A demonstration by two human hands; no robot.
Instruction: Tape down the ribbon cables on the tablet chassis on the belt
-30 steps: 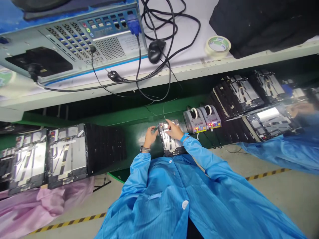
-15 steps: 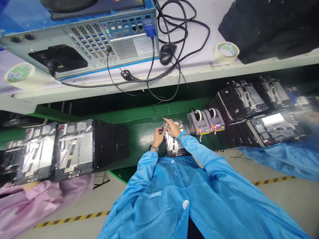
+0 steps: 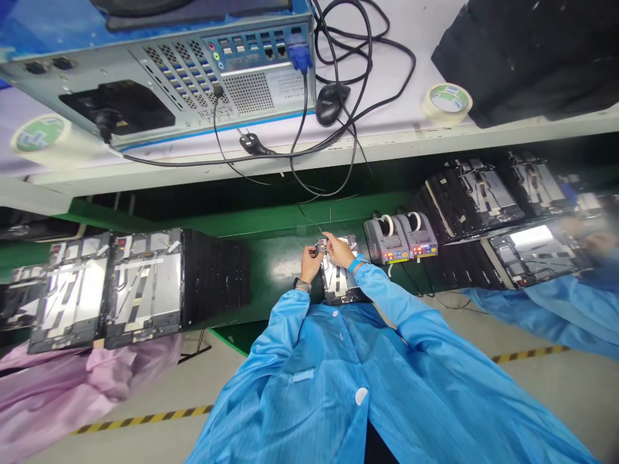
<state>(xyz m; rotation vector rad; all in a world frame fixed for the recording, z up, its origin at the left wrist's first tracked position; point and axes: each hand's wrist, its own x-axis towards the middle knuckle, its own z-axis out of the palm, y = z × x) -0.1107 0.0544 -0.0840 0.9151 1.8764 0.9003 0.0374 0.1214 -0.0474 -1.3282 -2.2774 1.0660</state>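
This is an electronics assembly workshop: a green worktop [image 3: 280,270] carries rows of open tablet panels [image 3: 145,283] and electric tape dispensers [image 3: 400,238], a computer case [image 3: 169,77] lies on the shelf above, yellow-and-black tape [image 3: 145,417] marks the floor, and the wearer has a blue anti-static smock [image 3: 309,367].

Left hand [image 3: 311,263] and right hand [image 3: 339,251] reach forward, close together.

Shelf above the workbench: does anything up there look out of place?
A black power plug lies loose on the white shelf, unplugged, beside the computer case, with its cord running among the tangled cables.
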